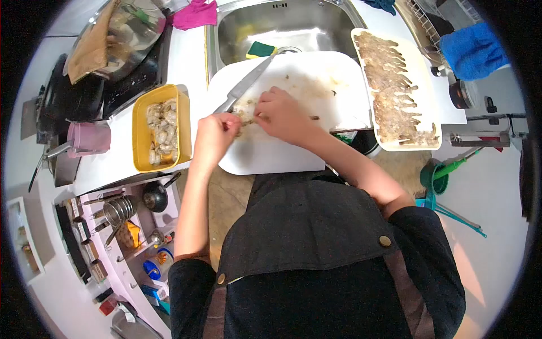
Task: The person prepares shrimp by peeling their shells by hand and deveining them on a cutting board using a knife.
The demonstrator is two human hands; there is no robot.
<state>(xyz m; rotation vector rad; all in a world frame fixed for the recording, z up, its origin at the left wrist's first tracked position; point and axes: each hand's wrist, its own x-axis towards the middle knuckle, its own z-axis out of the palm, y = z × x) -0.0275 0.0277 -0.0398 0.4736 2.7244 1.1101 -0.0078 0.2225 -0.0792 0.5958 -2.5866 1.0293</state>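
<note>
Over the white cutting board (271, 155), my left hand (215, 134) and my right hand (285, 116) are close together with fingers closed. Between their fingertips is a small brownish piece (247, 120), too small to make out clearly; it looks like shrimp. A knife (251, 78) lies at the board's upper left, its handle beside my left hand. Wet brownish bits are scattered on the board. Left of it, a yellow container (184, 133) holds peeled shrimp (164, 133). At the right, a cream tray (427, 107) carries rows of unpeeled shrimp (389, 85).
Behind the board is a steel sink (293, 28) with a green and yellow sponge (261, 50). A pink cup (90, 138) stands at the far left, near a large metal bowl (127, 39). A blue cloth (474, 51) hangs at the right.
</note>
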